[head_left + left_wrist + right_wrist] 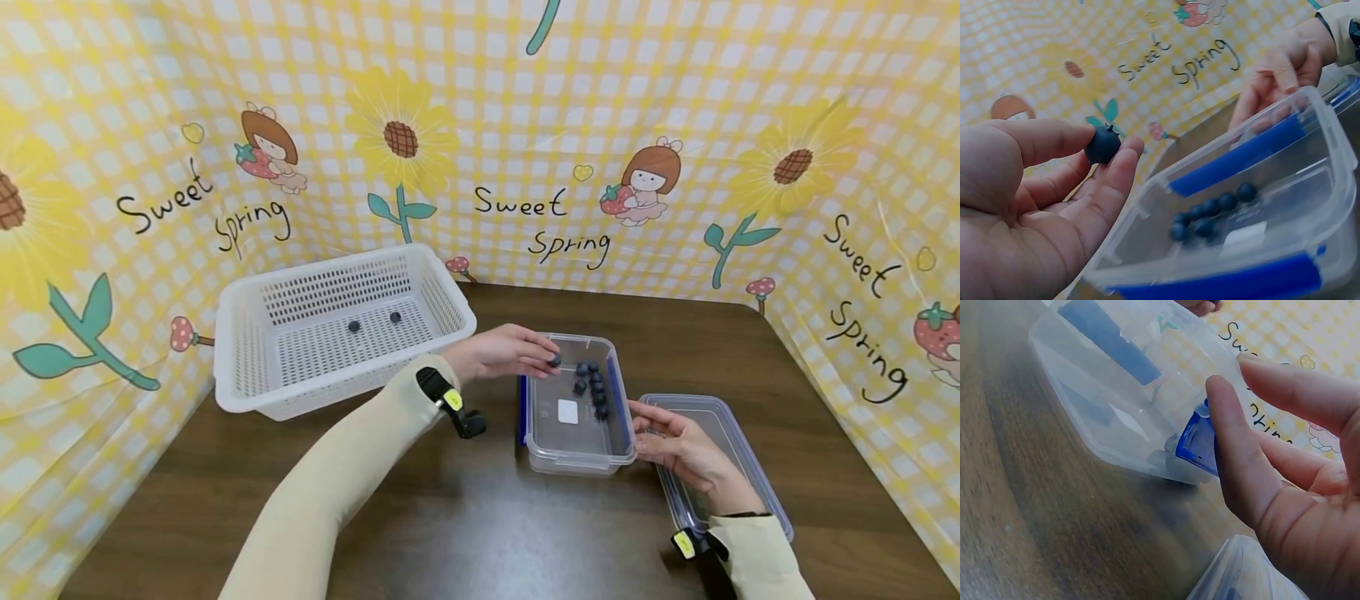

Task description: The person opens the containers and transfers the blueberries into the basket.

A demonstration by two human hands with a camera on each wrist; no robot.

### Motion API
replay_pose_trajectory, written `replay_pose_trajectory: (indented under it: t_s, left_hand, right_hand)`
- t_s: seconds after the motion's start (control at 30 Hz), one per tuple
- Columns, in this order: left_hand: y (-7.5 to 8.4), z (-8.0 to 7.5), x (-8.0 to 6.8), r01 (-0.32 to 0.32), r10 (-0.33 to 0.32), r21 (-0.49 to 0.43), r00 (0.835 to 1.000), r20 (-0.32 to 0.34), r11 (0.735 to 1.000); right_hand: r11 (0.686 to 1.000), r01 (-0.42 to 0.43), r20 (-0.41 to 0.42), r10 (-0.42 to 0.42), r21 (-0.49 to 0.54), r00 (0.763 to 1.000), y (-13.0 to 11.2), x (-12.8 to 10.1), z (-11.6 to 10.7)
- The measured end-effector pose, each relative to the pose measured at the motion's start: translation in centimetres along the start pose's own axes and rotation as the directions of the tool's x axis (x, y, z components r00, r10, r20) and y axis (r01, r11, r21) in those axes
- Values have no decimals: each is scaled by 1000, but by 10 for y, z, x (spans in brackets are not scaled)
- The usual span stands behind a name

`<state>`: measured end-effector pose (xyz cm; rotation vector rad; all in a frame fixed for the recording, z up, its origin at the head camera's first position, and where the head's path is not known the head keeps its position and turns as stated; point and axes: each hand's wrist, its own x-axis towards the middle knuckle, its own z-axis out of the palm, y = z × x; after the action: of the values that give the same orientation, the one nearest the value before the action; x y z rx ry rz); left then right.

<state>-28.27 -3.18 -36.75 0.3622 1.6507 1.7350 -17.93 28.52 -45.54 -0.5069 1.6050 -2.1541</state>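
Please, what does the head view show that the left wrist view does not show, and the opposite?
Only the head view shows the white basket with two berries inside, the clear lid lying under the right hand, and the brown table. Only the left wrist view shows closely how the left hand pinches one dark berry between thumb and fingertip. Both views show the clear box with blue clips, the berries in it, and the right hand against its side.
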Motion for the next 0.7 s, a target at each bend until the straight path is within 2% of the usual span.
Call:
replay_pose_trajectory:
  t_s: [0.2, 0.4, 0.57, 0.7]
  left_hand:
    - [5, -35, -23, -77, 75, -37, 995, -70, 996]
    - [12, -66, -44, -137, 129, -36, 977, -169, 990]
    - [12, -88, -60, -144, 135, -22, 964, -230, 989]
    - [11, -104, -71, -145, 141, 4, 957, -252, 989]
  right_hand:
    - [1000, -14, -2, 14, 12, 1000, -1, 1, 0]
    - [1000, -22, 3, 22, -6, 1000, -6, 1, 2]
    - [999, -36, -9, 35, -27, 999, -7, 1, 2]
    - [998, -43, -16, 42, -37, 999, -7, 1, 2]
